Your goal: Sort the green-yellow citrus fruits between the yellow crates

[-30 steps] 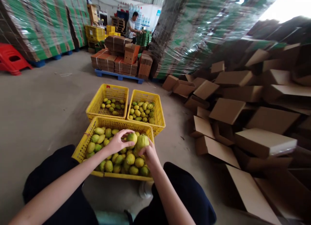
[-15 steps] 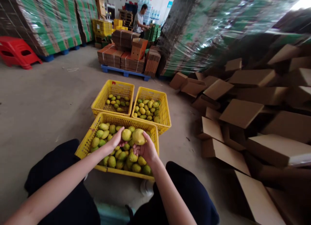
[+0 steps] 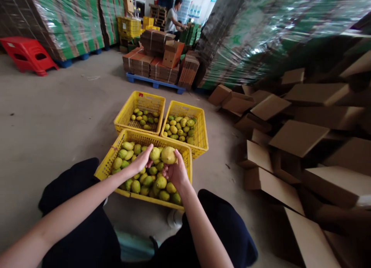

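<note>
- Left hand and right hand hang over the front crate.
- Beyond, on the right, rises a plastic-wrapped stack, with a heap of cardboard boxes lying on the floor before it.
- Between the front crate and a pallet load of flat boxes stand two more yellow crates, each with fewer lemons.
- Loose lemons fill the front crate, partly hidden by the hands.
- Right hand: half closed round the larger lemon, thumb against its side.
- Left hand: half closed on the smaller lemon, just beside the other.
</note>
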Demonstrator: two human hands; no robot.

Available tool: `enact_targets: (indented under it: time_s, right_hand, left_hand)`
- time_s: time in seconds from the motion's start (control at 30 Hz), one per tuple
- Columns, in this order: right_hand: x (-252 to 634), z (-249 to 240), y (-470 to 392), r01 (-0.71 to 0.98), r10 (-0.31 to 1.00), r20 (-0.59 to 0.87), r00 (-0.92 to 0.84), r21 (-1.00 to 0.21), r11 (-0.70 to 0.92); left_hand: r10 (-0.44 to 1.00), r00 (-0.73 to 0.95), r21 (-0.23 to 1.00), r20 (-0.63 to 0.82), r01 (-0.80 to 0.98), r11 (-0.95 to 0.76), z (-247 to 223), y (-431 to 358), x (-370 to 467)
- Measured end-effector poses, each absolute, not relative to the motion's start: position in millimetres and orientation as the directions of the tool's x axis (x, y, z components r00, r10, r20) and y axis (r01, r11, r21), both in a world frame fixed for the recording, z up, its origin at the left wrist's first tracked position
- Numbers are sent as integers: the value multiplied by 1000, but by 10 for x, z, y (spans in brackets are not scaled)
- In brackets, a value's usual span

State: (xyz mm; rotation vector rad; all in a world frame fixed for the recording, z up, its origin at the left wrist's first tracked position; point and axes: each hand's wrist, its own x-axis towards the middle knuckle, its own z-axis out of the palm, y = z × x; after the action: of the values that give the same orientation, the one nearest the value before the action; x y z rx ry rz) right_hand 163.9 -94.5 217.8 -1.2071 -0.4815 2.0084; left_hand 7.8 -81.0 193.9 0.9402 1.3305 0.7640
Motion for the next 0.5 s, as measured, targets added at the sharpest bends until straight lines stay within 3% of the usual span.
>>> enact_targets:
  time_s: [0.17, 0.27, 0.37, 0.5]
  right_hand:
    - [1632, 2101, -906, -349, 727, -601, -332, -638, -686]
    - [1640, 2044, -896, -350, 715, -567, -408, -626, -696]
    - [1639, 2046, -872, -471, 746, -484, -457, -580, -665]
    - [1661, 2135, -798, -634, 870, -308, -384, -597, -491]
  left_hand:
    - [917, 112, 921, -382, -33, 388, 1875, -832, 20]
    - [962, 89, 961, -259, -73, 266, 1918, -895, -13]
    - [990, 109, 986, -90, -128, 104, 2015, -965, -18]
    - [977, 209, 975, 51, -222, -3, 2138, -992, -19]
